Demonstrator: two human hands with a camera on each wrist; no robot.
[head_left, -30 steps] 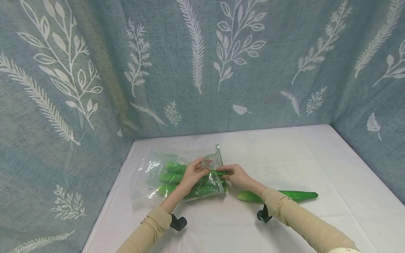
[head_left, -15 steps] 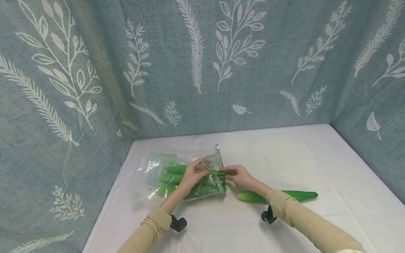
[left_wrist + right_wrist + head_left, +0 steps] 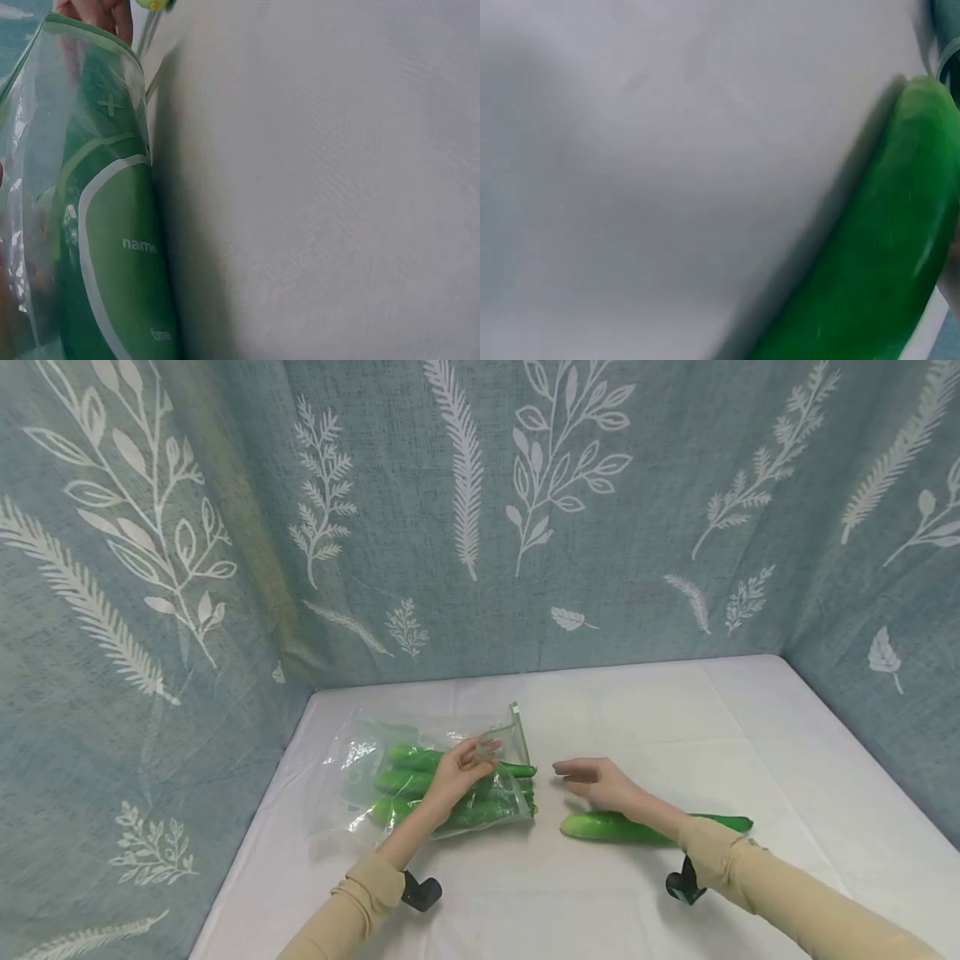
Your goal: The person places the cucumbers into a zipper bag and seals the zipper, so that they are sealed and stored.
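Note:
A clear zip bag [image 3: 341, 785] lies on the left half of the table, its mouth facing right. Inside it several green cucumbers [image 3: 401, 782] lie side by side, their stem ends near the opening. My left hand [image 3: 452, 777] holds the bag's upper layer close to the mouth, keeping it lifted. Green print with the words "name" and "time" shows on the bag [image 3: 112, 247] in the left wrist view. My right hand [image 3: 603, 783] is free of the bag, fingers extended and holding nothing, above and behind a loose cucumber [image 3: 600, 827]. That cucumber [image 3: 877, 247] fills the right wrist view's lower right.
A white cloth covers the table [image 3: 660, 718]. Blue-green curtains [image 3: 487, 610] with white leaf patterns stand behind it and along both sides. A dark wrist camera [image 3: 422, 892] hangs below the left sleeve, another [image 3: 684, 883] below the right.
My right hand has let go of the upper cucumber's end at the bag mouth and moved right, toward the loose cucumber. The left hand has stayed in place on the bag.

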